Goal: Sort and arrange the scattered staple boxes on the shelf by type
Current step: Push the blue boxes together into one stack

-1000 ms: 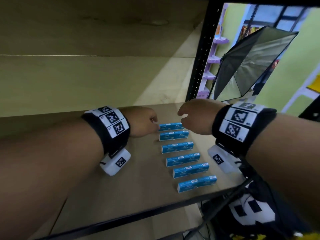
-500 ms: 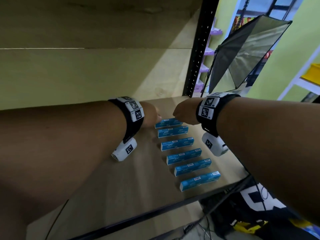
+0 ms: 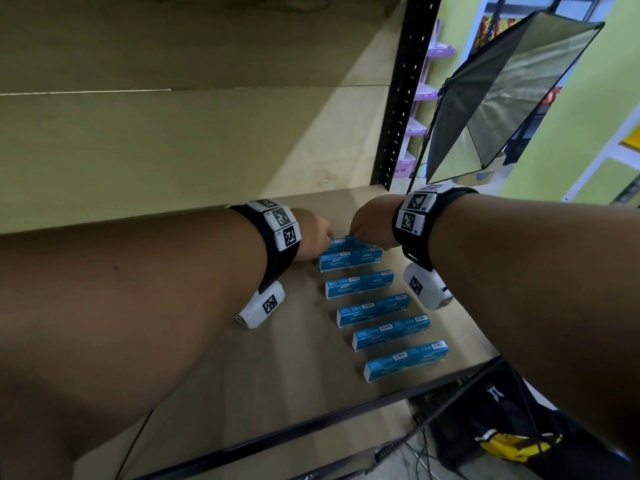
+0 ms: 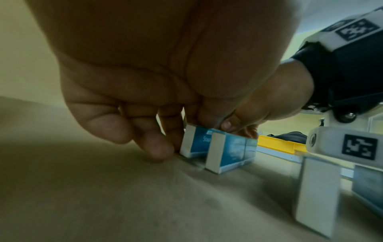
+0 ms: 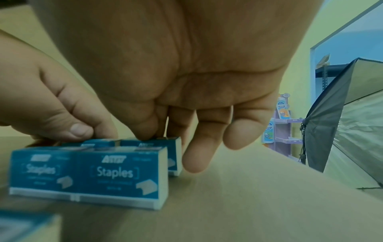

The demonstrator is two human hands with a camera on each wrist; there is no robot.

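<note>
1. The rearmost staple box (image 3: 341, 242) is pinched at its two ends by the left hand (image 3: 313, 239) and the right hand (image 3: 370, 226), fingers (image 5: 194, 157) clamped on it.
2. Compared with a second ago, it has been drawn forward until it sits just behind the second box (image 3: 350, 260) on the shelf (image 3: 277, 375).
3. Four more blue boxes (image 3: 374, 310) are lined up toward the front edge, still spaced apart.
4. The row is judged sorted by type; closing the gaps appears to remain.

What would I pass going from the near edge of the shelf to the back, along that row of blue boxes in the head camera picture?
Nearest staple box → second box → third box → fourth box → fifth box → farthest box, held at its ends between the left hand and the right hand.
</note>
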